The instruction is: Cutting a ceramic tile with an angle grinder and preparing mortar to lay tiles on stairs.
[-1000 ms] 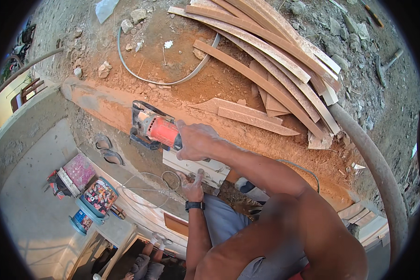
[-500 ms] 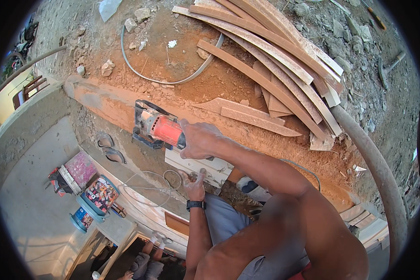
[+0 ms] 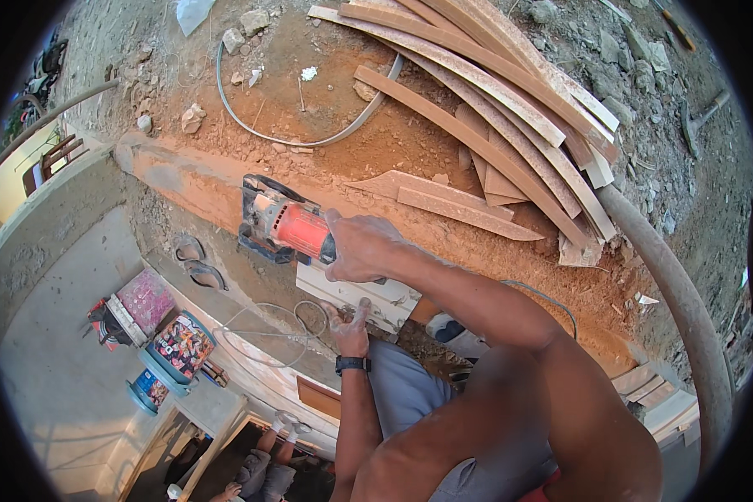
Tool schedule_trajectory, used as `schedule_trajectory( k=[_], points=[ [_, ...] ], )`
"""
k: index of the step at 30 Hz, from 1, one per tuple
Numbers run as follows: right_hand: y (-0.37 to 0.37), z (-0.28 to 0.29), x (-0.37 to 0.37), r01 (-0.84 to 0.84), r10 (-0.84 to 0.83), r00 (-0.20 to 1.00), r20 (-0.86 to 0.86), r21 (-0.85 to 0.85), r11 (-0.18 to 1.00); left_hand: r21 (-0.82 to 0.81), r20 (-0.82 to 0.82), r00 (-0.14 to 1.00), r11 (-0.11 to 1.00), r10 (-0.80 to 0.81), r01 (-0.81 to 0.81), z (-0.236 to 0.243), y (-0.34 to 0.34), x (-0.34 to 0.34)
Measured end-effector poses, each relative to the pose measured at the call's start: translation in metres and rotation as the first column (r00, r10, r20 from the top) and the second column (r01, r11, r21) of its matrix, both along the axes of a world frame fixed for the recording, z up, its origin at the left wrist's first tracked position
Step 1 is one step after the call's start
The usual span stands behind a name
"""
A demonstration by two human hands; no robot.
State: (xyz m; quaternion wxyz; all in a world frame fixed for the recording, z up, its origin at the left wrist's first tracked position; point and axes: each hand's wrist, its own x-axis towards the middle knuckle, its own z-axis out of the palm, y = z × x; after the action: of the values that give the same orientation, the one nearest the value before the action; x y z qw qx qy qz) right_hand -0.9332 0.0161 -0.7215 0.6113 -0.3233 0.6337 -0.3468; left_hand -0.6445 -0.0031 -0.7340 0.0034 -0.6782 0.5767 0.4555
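Note:
My right hand (image 3: 364, 248) is closed round the rear end of a red handheld power cutter (image 3: 299, 230). The cutter's dark metal base frame points left, and its blade is hidden. Below the tool lies a long white tile (image 3: 368, 303) with dusty marks, its left end under the cutter. My left hand (image 3: 350, 332), with a dark watch at the wrist, grips the near edge of the tile; its thumb lies over the edge and a finger is bent beside it. The other fingers are partly hidden.
Curved, dusty tile strips (image 3: 485, 125) are stacked at upper right. A thick pipe (image 3: 673, 251) bends along the right, and a cable (image 3: 263, 335) loops beside my left hand. Buckets (image 3: 184, 347) and sandals (image 3: 204, 274) are at left. Another person's legs (image 3: 274, 468) show below.
My left hand has shifted very slightly upward along the tile's near edge. The cutter and my right hand have stayed almost in place.

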Motion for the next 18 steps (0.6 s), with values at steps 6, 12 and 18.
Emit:
schedule_trajectory(
  k=[6,12,18],
  points=[
    [0.002,-0.004,0.001,0.002,-0.002,1.0,-0.01,-0.003,1.0,-0.054,0.164,0.98,0.991,-0.11,0.121,0.01,0.004,-0.02],
    [-0.001,-0.003,0.006,0.018,-0.018,1.0,-0.006,-0.034,0.999,-0.052,0.062,0.997,0.997,-0.052,0.055,-0.007,-0.005,0.015],
    [0.003,-0.011,0.008,0.023,-0.023,1.0,-0.006,-0.017,1.0,-0.01,0.053,0.998,0.999,-0.045,0.045,0.001,0.001,-0.006]
  ],
)
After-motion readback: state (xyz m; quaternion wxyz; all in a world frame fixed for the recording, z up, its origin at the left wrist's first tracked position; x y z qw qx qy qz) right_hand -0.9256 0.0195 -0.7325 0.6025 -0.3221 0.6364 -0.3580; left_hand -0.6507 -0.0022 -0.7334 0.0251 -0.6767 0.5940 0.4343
